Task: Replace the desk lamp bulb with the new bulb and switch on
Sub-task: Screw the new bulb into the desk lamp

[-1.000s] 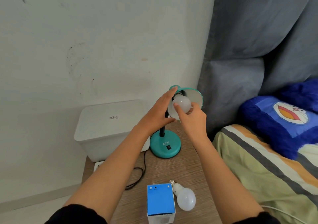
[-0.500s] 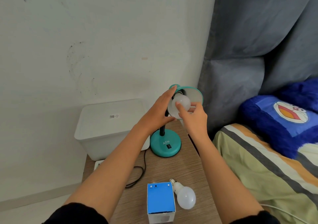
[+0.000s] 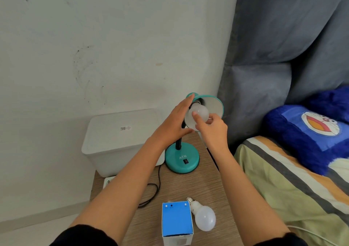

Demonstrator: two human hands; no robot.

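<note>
A teal desk lamp stands on the wooden bedside table point(image 3: 200, 187), its round base point(image 3: 181, 159) carrying a black switch and its shade point(image 3: 214, 105) tilted toward me. A white bulb point(image 3: 200, 111) sits in the shade's socket. My right hand point(image 3: 212, 130) pinches this bulb with thumb and fingertips. My left hand point(image 3: 174, 120) lies against the shade's left side, fingers straight along its back and thumb under the rim. A second white bulb point(image 3: 204, 218) lies loose on the table's near edge, screw cap pointing away, beside a blue-topped bulb box point(image 3: 176, 222).
A white lidded plastic bin point(image 3: 120, 138) stands left of the table against the wall. The lamp's black cord point(image 3: 156, 187) loops over the table toward a white power strip point(image 3: 109, 180). A bed with a striped sheet point(image 3: 294, 187) and a blue pillow point(image 3: 309, 132) borders the right side.
My right hand has turned slightly on the bulb in the shade, thumb shifting across its face. My left hand keeps its place on the shade.
</note>
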